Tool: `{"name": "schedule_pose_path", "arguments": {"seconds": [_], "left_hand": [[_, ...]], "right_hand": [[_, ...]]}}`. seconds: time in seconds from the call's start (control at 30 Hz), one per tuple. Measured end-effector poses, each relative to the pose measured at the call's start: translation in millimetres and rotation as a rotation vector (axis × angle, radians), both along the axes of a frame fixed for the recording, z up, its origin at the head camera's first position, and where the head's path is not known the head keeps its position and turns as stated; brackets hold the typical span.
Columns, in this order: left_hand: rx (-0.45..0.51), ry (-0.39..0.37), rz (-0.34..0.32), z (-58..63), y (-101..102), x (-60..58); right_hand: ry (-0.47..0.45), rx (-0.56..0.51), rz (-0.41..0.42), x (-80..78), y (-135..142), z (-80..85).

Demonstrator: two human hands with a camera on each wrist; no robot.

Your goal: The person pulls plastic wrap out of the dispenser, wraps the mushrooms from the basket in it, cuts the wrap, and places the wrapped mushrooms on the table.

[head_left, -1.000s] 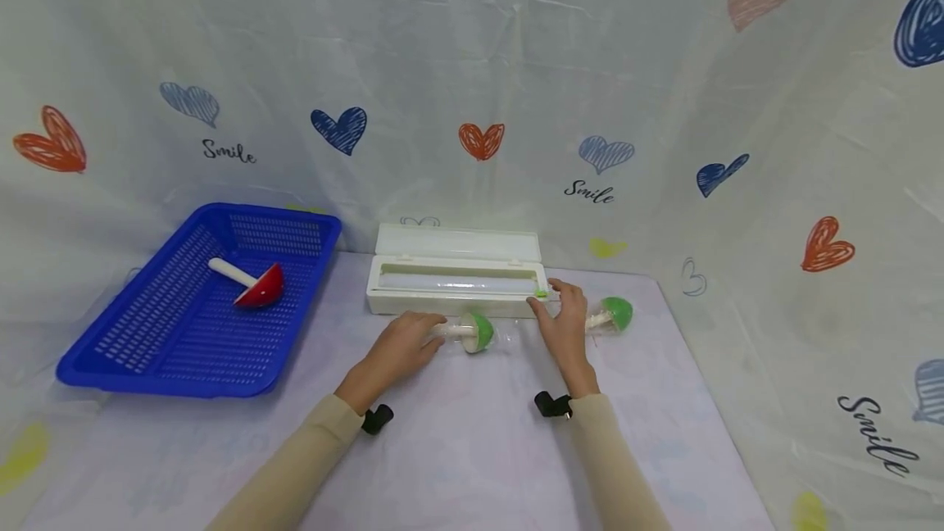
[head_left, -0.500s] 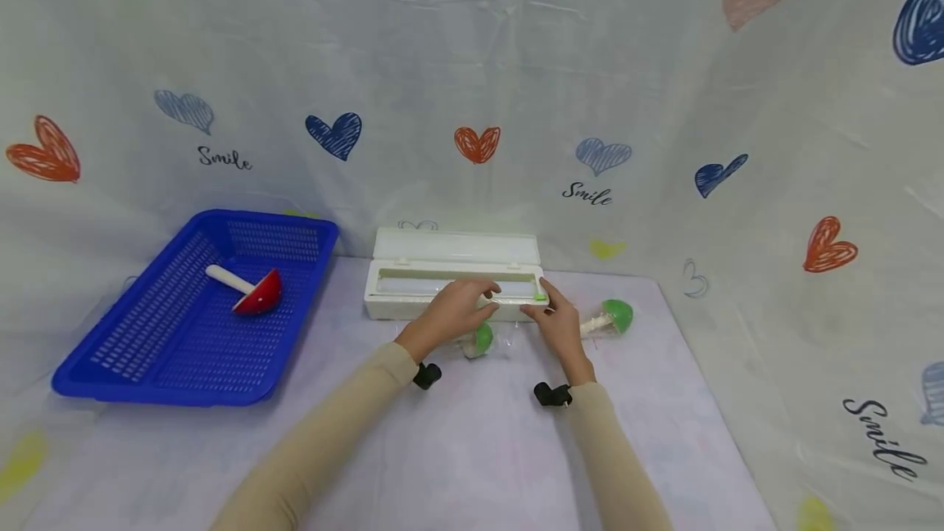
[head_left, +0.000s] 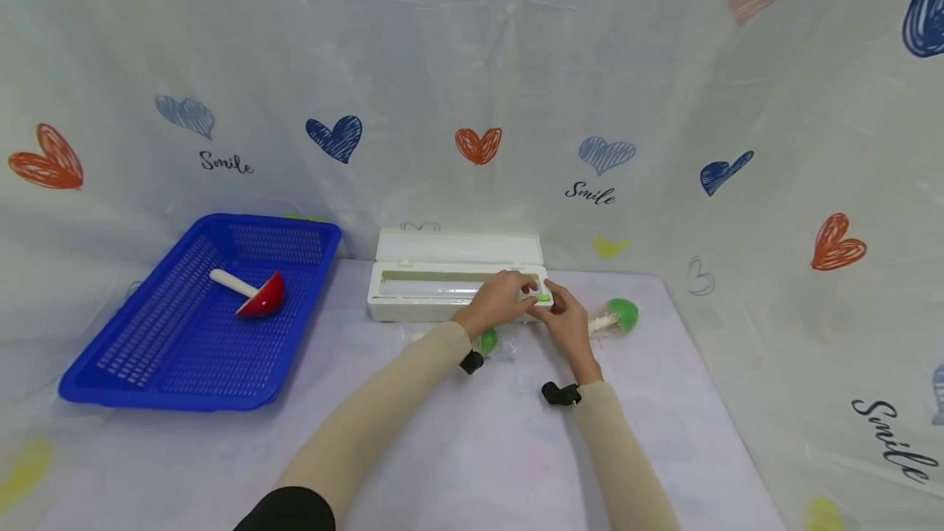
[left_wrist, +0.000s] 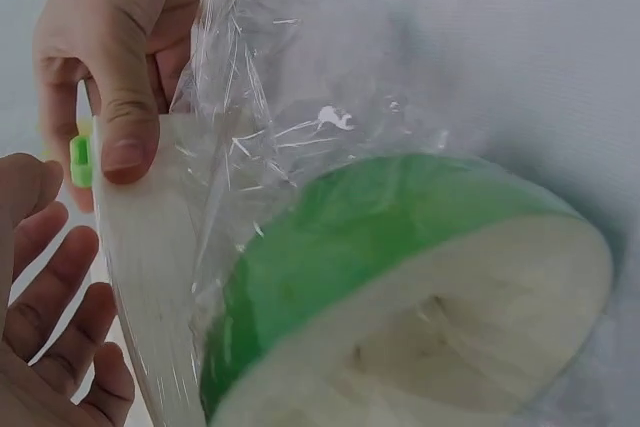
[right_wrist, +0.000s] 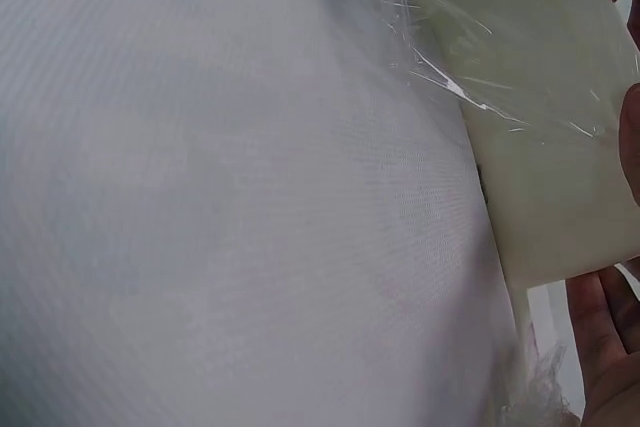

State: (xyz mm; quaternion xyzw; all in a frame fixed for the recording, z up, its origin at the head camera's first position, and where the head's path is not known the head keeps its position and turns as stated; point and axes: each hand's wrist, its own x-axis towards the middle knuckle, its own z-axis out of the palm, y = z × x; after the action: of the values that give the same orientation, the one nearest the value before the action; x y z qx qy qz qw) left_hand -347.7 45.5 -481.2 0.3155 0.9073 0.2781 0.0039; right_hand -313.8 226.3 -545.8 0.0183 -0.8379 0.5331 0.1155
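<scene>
A white cling film dispenser (head_left: 413, 310) stands at the back of the table with its lid raised and a film roll inside. My right hand (head_left: 568, 324) grips its right end, thumb on the front wall and fingers behind. My left hand (head_left: 498, 300) hovers over that same end, fingers loosely bent and apart, its fingertips close to the green slide cutter (left_wrist: 80, 161). Clear film (left_wrist: 235, 77) hangs down the dispenser's front. Just before it lies a green-capped toy mushroom (left_wrist: 350, 232) under film, mostly hidden by my left arm in the head view.
Another green-capped mushroom (head_left: 623, 315), in film, lies right of the dispenser. At the left, a blue plastic basket (head_left: 165, 400) holds a red-capped mushroom (head_left: 267, 297). A heart-printed curtain (head_left: 413, 56) rises right behind the table.
My left hand has left the film-covered mushroom and moved right, across the dispenser's front, to the green slide cutter. The right hand keeps to the right end, its thumb now on the front wall.
</scene>
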Motion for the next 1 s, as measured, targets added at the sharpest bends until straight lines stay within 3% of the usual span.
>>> {"name": "schedule_pose_path", "arguments": {"seconds": [0.33,0.5,0.67,1.0], "left_hand": [[-0.002,-0.017,0.021,-3.5,15,-2.7],[-0.045,0.015,0.002,-2.6,18,-6.7],[-0.119,0.069,0.002,1.1,14,-9.5],[-0.094,0.041,0.0,2.8,7,-7.4]], "right_hand": [[-0.019,-0.016,0.015,-0.5,3,-4.8],[-0.024,-0.004,0.02,-1.4,5,-3.0],[-0.032,0.027,0.027,-3.8,3,0.3],[-0.059,-0.05,0.051,-2.3,6,-0.4]]}}
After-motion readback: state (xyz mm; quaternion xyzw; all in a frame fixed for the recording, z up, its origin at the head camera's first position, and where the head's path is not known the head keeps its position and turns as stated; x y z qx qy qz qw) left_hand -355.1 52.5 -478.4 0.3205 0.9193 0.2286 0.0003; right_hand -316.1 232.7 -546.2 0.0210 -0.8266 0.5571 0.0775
